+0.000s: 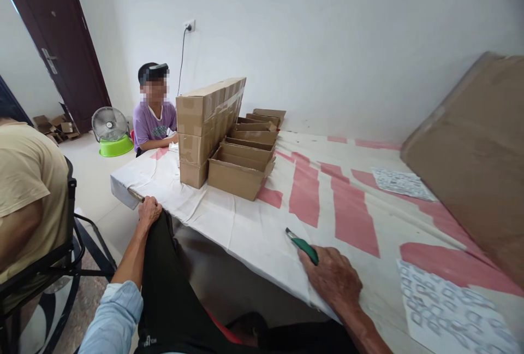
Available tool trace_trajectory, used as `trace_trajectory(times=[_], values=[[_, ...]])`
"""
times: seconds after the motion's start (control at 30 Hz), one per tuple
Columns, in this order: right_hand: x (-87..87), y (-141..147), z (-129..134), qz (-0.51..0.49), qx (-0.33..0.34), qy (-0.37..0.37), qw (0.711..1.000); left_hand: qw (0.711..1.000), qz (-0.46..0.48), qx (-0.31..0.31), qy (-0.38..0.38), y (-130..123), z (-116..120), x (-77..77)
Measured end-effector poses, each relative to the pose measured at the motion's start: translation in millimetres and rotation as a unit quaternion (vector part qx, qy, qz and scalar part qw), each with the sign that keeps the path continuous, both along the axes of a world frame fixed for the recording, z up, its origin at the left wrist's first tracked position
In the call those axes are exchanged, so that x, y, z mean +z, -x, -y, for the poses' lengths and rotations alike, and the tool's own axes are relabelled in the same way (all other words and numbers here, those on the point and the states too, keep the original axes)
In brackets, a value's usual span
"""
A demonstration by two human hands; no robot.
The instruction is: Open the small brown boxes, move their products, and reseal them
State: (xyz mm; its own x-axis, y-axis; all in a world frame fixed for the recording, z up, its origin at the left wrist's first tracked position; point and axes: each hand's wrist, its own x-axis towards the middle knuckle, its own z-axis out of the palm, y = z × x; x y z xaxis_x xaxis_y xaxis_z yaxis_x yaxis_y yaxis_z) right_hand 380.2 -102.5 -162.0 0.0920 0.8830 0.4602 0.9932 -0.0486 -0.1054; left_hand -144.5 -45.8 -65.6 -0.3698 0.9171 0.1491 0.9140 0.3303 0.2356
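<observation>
In my right hand (333,277), the fingers are wrapped round a green utility knife (305,247), its metal tip pointing up and to the left, over the white and pink tablecloth (245,228). My left hand (150,211) is at the table's left front edge, above my dark-trousered knee. Its fingers are curled, and a thin, stick-like thing (136,195) shows just beyond them; what it is I cannot make out. Past the hands, taped cardboard boxes (192,149) are stacked in a row. Right beside them stand several open cardboard boxes (235,173).
A large cardboard piece (470,157) leans in at the right. Sheets printed with small shapes (450,305) lie on the cloth near it. One person (153,119) sits behind the stack; another (30,195) sits at the left in a black-framed chair. A fan (109,123) stands on a green base.
</observation>
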Motion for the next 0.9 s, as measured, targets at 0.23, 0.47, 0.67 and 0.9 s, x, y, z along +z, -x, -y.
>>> trace_trajectory(times=[0.23,0.47,0.67,0.9], values=[[3.5,2.8,1.3,0.0,-0.004,0.009,1.0,1.0,-0.001,-0.004,-0.003,1.4,-1.1,-2.0],[3.9,2.3,1.6,-0.006,-0.001,0.005,1.0,1.0,0.003,-0.003,-0.002,2.2,-1.7,-2.0],[4.3,3.2,1.7,-0.006,0.0,0.005,1.0,1.0,0.001,-0.002,0.0,1.6,-1.3,-1.1],[0.5,1.5,-0.8,-0.003,0.005,-0.009,1.0,1.0,0.002,-0.001,0.004,0.8,-1.3,0.6]])
